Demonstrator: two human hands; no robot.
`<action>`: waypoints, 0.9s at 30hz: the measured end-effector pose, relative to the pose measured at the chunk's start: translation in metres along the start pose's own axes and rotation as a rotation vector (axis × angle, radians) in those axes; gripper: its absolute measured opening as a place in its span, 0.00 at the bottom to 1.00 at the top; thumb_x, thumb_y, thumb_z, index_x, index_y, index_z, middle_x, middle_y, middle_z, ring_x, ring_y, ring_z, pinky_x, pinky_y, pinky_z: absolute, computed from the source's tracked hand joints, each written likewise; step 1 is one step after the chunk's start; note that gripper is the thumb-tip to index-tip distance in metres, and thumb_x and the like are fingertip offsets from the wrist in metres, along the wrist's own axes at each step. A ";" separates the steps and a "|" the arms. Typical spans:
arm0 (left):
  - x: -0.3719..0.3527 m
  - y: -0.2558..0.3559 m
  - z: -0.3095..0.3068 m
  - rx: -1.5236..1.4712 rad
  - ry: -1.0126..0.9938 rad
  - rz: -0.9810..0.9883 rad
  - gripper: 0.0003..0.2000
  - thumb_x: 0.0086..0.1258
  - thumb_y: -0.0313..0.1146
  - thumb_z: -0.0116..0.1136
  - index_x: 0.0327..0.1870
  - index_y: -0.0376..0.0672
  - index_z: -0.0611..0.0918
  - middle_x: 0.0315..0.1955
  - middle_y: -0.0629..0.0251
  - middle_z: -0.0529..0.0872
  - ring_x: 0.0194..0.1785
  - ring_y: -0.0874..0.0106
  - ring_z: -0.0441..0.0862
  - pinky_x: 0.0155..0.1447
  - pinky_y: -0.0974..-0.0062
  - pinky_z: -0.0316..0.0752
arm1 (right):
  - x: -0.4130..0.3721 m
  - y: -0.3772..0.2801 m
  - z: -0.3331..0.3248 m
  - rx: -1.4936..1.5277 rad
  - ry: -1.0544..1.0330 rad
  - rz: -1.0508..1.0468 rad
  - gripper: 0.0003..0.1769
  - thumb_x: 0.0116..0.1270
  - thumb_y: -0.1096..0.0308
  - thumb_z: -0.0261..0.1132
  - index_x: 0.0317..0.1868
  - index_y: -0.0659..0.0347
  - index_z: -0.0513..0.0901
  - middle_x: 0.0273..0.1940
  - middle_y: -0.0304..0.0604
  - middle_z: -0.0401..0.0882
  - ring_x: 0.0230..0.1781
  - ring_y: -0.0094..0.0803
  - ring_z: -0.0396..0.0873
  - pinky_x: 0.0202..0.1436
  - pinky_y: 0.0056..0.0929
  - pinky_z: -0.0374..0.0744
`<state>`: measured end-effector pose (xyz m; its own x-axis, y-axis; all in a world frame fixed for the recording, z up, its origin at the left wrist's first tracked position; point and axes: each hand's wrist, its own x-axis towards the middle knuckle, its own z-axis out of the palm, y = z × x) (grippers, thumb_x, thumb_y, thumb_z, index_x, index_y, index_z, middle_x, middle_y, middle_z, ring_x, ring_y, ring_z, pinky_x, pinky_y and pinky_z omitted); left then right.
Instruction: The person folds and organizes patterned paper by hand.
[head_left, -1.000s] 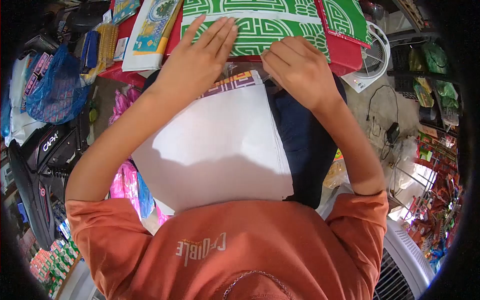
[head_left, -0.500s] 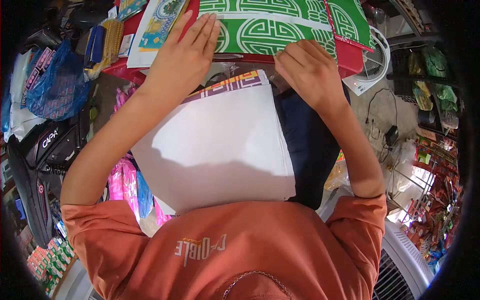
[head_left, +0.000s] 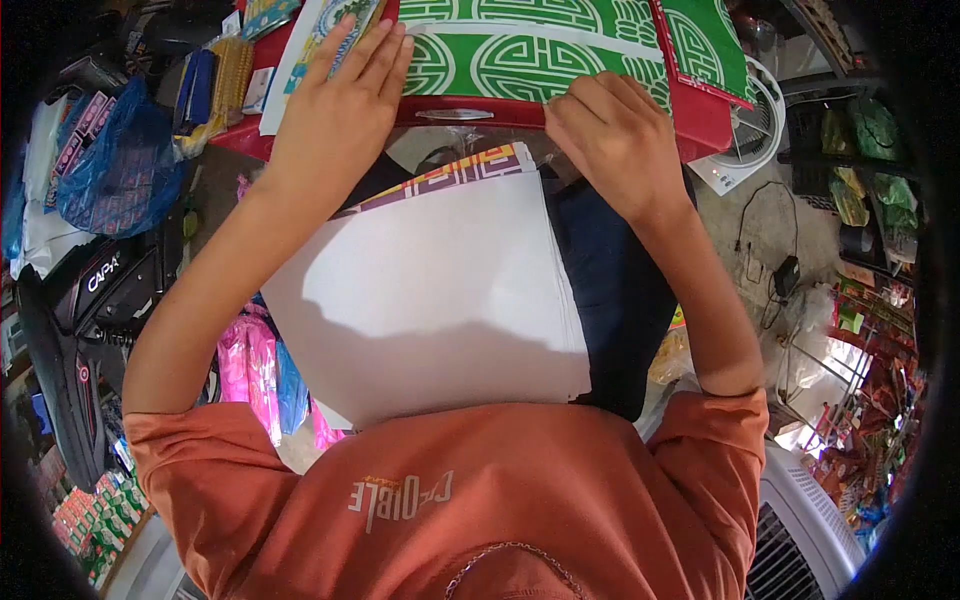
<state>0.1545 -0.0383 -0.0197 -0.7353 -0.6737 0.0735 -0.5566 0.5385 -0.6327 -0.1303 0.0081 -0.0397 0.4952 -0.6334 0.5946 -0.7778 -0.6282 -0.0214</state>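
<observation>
Green paper (head_left: 530,65) with white round patterns and a white strip lies on the red table (head_left: 700,125). My left hand (head_left: 345,110) lies with fingers stretched out at the paper's left end, over a colourful printed sheet (head_left: 332,35) and white paper. My right hand (head_left: 615,140) is closed at the green paper's front edge; what its curled fingers hold, if anything, is hidden. A stack of white sheets (head_left: 430,290) rests on my lap, with a purple and yellow patterned edge (head_left: 460,172) showing at its far end.
Blue plastic bags (head_left: 120,165) and a black CAPA item (head_left: 100,275) are at the left. A white fan (head_left: 750,130) stands right of the table, near a black adapter (head_left: 787,275) on the floor. Pink bags (head_left: 250,360) lie at lower left.
My left hand has slid slightly left, off most of the green paper. The paper's front edge sits a little farther back, showing more red table edge. My right hand has barely moved.
</observation>
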 end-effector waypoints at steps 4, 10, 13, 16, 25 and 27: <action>-0.005 -0.008 0.011 -0.007 0.054 -0.036 0.31 0.72 0.32 0.56 0.78 0.38 0.71 0.76 0.64 0.74 0.82 0.69 0.65 0.88 0.59 0.53 | 0.005 -0.002 0.005 0.026 0.057 0.004 0.08 0.54 0.74 0.76 0.31 0.60 0.82 0.34 0.38 0.77 0.37 0.37 0.81 0.43 0.36 0.82; -0.011 -0.018 0.015 -0.021 0.061 -0.047 0.34 0.71 0.34 0.61 0.79 0.38 0.70 0.77 0.63 0.74 0.81 0.68 0.67 0.86 0.60 0.55 | 0.005 -0.002 0.004 0.026 0.029 0.008 0.09 0.54 0.76 0.77 0.33 0.61 0.84 0.34 0.39 0.78 0.36 0.38 0.81 0.42 0.37 0.82; -0.008 -0.019 0.002 -0.159 0.096 -0.089 0.31 0.70 0.36 0.66 0.74 0.39 0.73 0.68 0.59 0.78 0.73 0.64 0.74 0.79 0.60 0.64 | 0.006 -0.002 0.006 0.007 0.043 0.012 0.08 0.54 0.74 0.74 0.29 0.60 0.81 0.32 0.39 0.76 0.38 0.37 0.81 0.44 0.36 0.82; 0.000 -0.017 -0.037 -0.268 0.092 -0.100 0.25 0.71 0.36 0.68 0.67 0.38 0.80 0.58 0.56 0.83 0.65 0.61 0.81 0.72 0.60 0.72 | 0.006 -0.001 0.009 -0.011 0.049 0.009 0.07 0.55 0.73 0.72 0.28 0.59 0.79 0.32 0.38 0.75 0.39 0.36 0.81 0.45 0.36 0.82; 0.043 0.040 -0.017 -0.416 0.195 0.126 0.31 0.72 0.32 0.58 0.78 0.40 0.72 0.78 0.61 0.72 0.81 0.67 0.67 0.86 0.57 0.56 | 0.015 -0.003 0.010 -0.161 0.038 -0.150 0.07 0.50 0.69 0.68 0.31 0.58 0.81 0.35 0.36 0.77 0.43 0.33 0.81 0.48 0.33 0.83; 0.044 0.032 -0.008 -0.373 0.247 0.113 0.31 0.70 0.31 0.59 0.77 0.42 0.73 0.77 0.64 0.74 0.79 0.68 0.71 0.86 0.57 0.57 | 0.012 0.006 0.001 -0.178 0.013 -0.157 0.07 0.51 0.69 0.67 0.31 0.58 0.81 0.35 0.36 0.77 0.42 0.33 0.81 0.48 0.32 0.83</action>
<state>0.1013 -0.0464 -0.0303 -0.8442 -0.4838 0.2307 -0.5356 0.7775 -0.3296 -0.1285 -0.0040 -0.0337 0.6109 -0.5277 0.5902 -0.7484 -0.6281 0.2131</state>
